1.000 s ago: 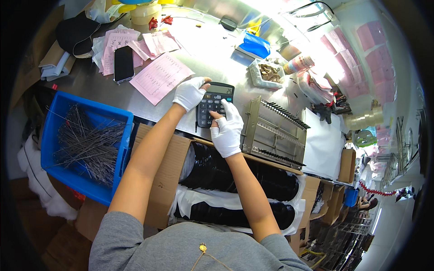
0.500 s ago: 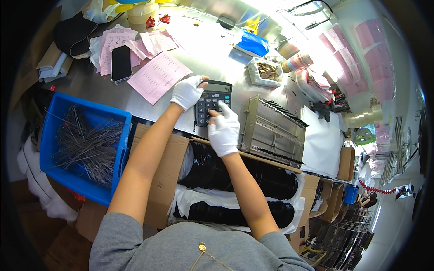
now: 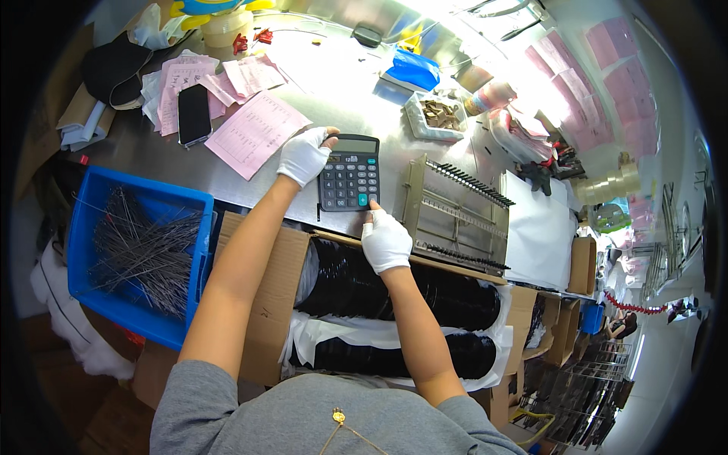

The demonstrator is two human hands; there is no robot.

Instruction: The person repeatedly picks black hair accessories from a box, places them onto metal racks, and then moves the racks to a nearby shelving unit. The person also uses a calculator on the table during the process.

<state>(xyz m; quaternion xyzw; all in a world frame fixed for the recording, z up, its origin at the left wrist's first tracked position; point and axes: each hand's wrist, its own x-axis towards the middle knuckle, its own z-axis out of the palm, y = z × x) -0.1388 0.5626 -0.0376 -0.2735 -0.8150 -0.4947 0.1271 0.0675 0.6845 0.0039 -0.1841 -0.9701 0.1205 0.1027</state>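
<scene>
A black desktop calculator (image 3: 349, 176) lies on the metal table, its display dark at the top. My left hand (image 3: 305, 157), in a white glove with bare fingertips, grips the calculator's upper left corner. My right hand (image 3: 387, 240), gloved the same way, is at the lower right corner. Its fingers are curled, and one bare fingertip touches a key there. A pink printed sheet (image 3: 254, 135) lies just left of my left hand. To the right of the calculator stands a metal rack frame (image 3: 455, 216) with rows of black pegs.
A blue bin (image 3: 140, 303) of thin metal rods sits at the left. Below the table edge, a cardboard box (image 3: 265, 318) holds black-wrapped rolls (image 3: 394, 358). A phone (image 3: 194, 114) lies on papers. Farther back are a clear tub of small brown pieces (image 3: 438, 115) and a blue packet (image 3: 414, 70).
My right hand has moved down from the calculator's middle keys to its lower right corner. The digits on the display are gone. My left hand keeps its grip.
</scene>
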